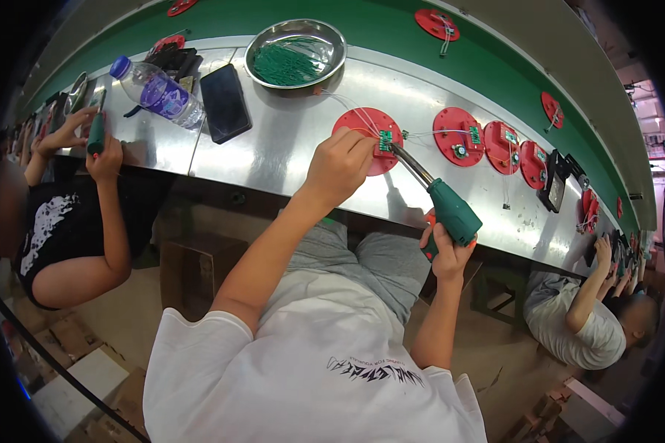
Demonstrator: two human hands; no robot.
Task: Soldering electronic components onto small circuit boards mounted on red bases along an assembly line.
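Observation:
My right hand (448, 255) is wrapped round the handle of a green soldering gun (454, 210). Its metal tip reaches up and left to a small green circuit board (386, 140) on a red disc (377, 164). Close to that board, my left hand (340, 162) is closed in a pinch on what looks like a thin wire, mostly hidden by the fingers. White wires run from the board towards the upper left and across to the right.
More red discs with boards (458, 136) lie to the right on the metal bench (266, 166). A steel bowl of green wires (295, 55), a black phone (225, 103) and a plastic bottle (159, 92) stand left. Behind runs a green conveyor belt (391, 26). Co-workers sit on both sides.

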